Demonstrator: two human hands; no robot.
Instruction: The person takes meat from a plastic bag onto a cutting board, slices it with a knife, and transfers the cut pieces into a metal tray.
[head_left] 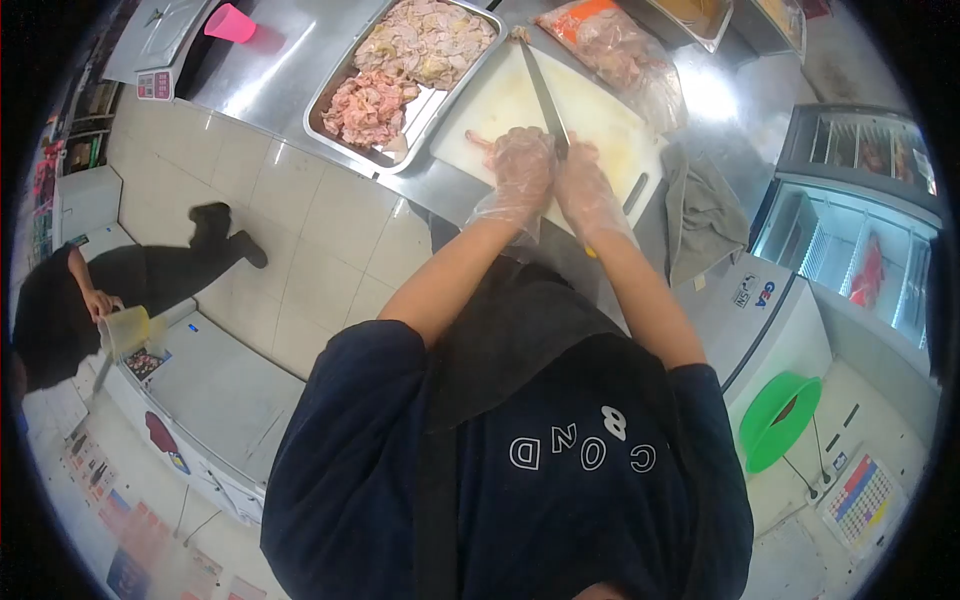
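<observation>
A: Status on the hands?
B: Both gloved in clear plastic, side by side over the board (600,108). Right hand (585,185) clamped round the knife (543,90) at its handle end. Blade points far and slightly left, tip at the far corner of the board, by a small scrap (520,33).
A: Left hand (525,165)?
B: Fingers curled down on the board, just left of the knife. A pink strip (480,141) shows at its left edge. Can't tell if the fingers are closed on it; glove hides that.
A: Where's the rest of the meat?
B: Tray (424,115), left of the board, on the steel bench (285,60). Two heaps: pale pieces (425,40) far, pinker pieces (368,105) near. Bare metal shows at the near right. More in a clear bag (620,60), far right, beside the board.
A: Anything else near?
B: Grey cloth (700,215) right of the board, near side. Pink cup (230,24) far left on the bench.
A: Surroundings?
B: Lit fridge (840,240) to the right, green basin (780,420) nearer. Second person (150,275) on the left, dark clothes, one hand at a yellowish jug (125,330).
</observation>
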